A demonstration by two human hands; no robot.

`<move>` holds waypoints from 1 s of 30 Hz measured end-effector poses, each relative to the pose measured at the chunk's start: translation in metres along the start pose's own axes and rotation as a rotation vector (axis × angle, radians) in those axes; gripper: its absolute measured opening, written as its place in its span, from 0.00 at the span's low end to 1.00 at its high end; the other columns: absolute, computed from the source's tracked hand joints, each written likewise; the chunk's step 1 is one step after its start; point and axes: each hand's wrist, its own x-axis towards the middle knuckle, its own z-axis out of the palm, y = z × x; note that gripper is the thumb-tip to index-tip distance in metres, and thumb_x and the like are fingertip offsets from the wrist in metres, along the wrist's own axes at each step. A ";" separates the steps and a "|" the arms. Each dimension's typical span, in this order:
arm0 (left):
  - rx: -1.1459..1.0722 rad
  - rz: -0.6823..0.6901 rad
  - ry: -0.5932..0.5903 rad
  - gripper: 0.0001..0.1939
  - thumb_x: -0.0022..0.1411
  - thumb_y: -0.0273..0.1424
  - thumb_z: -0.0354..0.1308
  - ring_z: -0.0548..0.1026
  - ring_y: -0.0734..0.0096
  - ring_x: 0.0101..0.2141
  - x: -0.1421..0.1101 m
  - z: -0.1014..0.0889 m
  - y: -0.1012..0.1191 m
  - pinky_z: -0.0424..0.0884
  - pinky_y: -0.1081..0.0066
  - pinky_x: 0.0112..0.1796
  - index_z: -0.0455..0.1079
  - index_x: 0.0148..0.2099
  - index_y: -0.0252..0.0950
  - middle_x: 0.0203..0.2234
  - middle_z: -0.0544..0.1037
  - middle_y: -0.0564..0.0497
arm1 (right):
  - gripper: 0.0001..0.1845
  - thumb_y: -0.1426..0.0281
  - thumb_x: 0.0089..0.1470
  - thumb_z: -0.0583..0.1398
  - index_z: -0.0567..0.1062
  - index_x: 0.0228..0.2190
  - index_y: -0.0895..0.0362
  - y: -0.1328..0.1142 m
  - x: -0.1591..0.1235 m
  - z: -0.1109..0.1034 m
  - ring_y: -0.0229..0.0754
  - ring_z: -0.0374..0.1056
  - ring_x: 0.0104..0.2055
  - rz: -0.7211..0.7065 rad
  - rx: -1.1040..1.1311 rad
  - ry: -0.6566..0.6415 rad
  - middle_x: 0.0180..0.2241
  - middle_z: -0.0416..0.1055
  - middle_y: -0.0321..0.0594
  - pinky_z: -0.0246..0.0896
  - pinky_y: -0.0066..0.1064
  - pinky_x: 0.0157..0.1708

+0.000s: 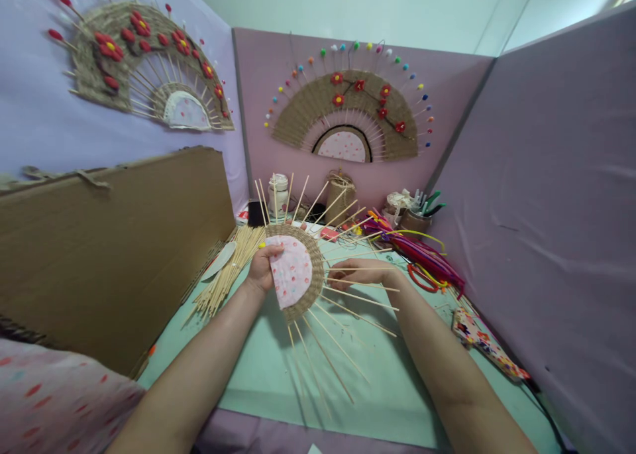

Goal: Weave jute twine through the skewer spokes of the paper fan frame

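Note:
My left hand (262,268) grips a half-made fan by its straight edge, thumb on the front and the other fingers mostly hidden behind. The fan has a half-round pink spotted cloth centre (292,272) with a brown woven cord band (316,258) around it. Thin wooden sticks (342,295) spread out from that band, up, right and down. At the band's right edge is my right hand (360,273), its fingers bent together and partly behind the sticks. What those fingertips pinch, if anything, is too small to make out.
Loose sticks (229,268) lie left beside cardboard (114,242). A jar (278,195), a twine spool (340,195) and a tool cup (416,221) stand behind. Pipe cleaners (417,248) and a flowered glue gun (489,344) lie right. A finished fan (298,116) hangs on the back panel.

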 end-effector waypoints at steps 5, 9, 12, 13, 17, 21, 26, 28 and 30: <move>-0.006 -0.082 -0.054 0.14 0.47 0.21 0.50 0.77 0.56 0.35 0.003 0.000 -0.011 0.64 0.53 0.49 0.72 0.36 0.26 0.29 0.80 0.41 | 0.29 0.66 0.46 0.64 0.65 0.50 0.57 -0.011 -0.002 0.004 0.46 0.58 0.54 -0.235 0.144 0.135 0.53 0.63 0.47 0.54 0.35 0.52; -0.023 -0.076 0.002 0.17 0.47 0.20 0.49 0.77 0.55 0.36 0.006 0.004 -0.013 0.64 0.54 0.48 0.71 0.40 0.24 0.29 0.79 0.40 | 0.30 0.66 0.44 0.64 0.65 0.49 0.55 -0.013 0.003 0.010 0.41 0.67 0.41 -0.245 0.263 0.255 0.44 0.70 0.44 0.62 0.31 0.38; -0.033 -0.056 0.119 0.20 0.47 0.20 0.49 0.78 0.56 0.34 0.010 0.006 -0.012 0.67 0.55 0.46 0.68 0.45 0.22 0.28 0.79 0.39 | 0.23 0.65 0.42 0.64 0.71 0.43 0.55 -0.011 0.014 0.013 0.36 0.65 0.29 -0.215 0.267 0.409 0.33 0.72 0.38 0.60 0.26 0.27; -0.033 -0.054 0.159 0.21 0.47 0.20 0.49 0.78 0.56 0.33 0.012 0.006 -0.011 0.68 0.55 0.45 0.68 0.45 0.22 0.27 0.79 0.39 | 0.20 0.65 0.41 0.64 0.73 0.39 0.56 -0.010 0.018 0.014 0.36 0.65 0.29 -0.232 0.255 0.460 0.31 0.72 0.38 0.59 0.27 0.27; -0.012 -0.078 0.243 0.22 0.48 0.20 0.49 0.78 0.57 0.29 0.017 0.006 -0.012 0.71 0.57 0.39 0.66 0.47 0.21 0.25 0.79 0.40 | 0.13 0.63 0.41 0.64 0.76 0.31 0.57 -0.009 0.034 0.019 0.40 0.66 0.32 -0.288 0.293 0.610 0.30 0.73 0.40 0.58 0.29 0.28; -0.021 -0.094 0.213 0.23 0.49 0.20 0.50 0.78 0.58 0.28 0.019 0.008 -0.016 0.72 0.57 0.38 0.65 0.50 0.23 0.25 0.79 0.41 | 0.16 0.62 0.40 0.64 0.75 0.32 0.57 -0.008 0.041 0.024 0.32 0.59 0.21 -0.227 0.441 0.756 0.27 0.72 0.38 0.49 0.24 0.19; -0.055 -0.029 0.178 0.27 0.51 0.19 0.51 0.78 0.60 0.30 0.014 0.013 -0.018 0.71 0.59 0.41 0.60 0.55 0.22 0.27 0.80 0.42 | 0.18 0.63 0.37 0.65 0.74 0.33 0.58 -0.007 0.042 0.023 0.26 0.43 0.14 -0.157 0.515 0.894 0.18 0.64 0.31 0.35 0.22 0.14; -0.036 -0.082 0.196 0.27 0.53 0.20 0.50 0.78 0.60 0.28 0.011 0.014 -0.018 0.71 0.60 0.41 0.59 0.56 0.21 0.26 0.79 0.41 | 0.18 0.62 0.37 0.65 0.74 0.32 0.58 -0.008 0.042 0.023 0.26 0.44 0.15 -0.160 0.510 0.925 0.19 0.65 0.31 0.36 0.22 0.14; -0.036 -0.136 0.195 0.26 0.55 0.21 0.49 0.78 0.60 0.28 0.010 0.015 -0.020 0.71 0.59 0.41 0.58 0.57 0.20 0.26 0.79 0.40 | 0.17 0.62 0.37 0.64 0.75 0.31 0.58 -0.010 0.042 0.024 0.26 0.47 0.15 -0.177 0.473 0.950 0.21 0.67 0.33 0.39 0.23 0.14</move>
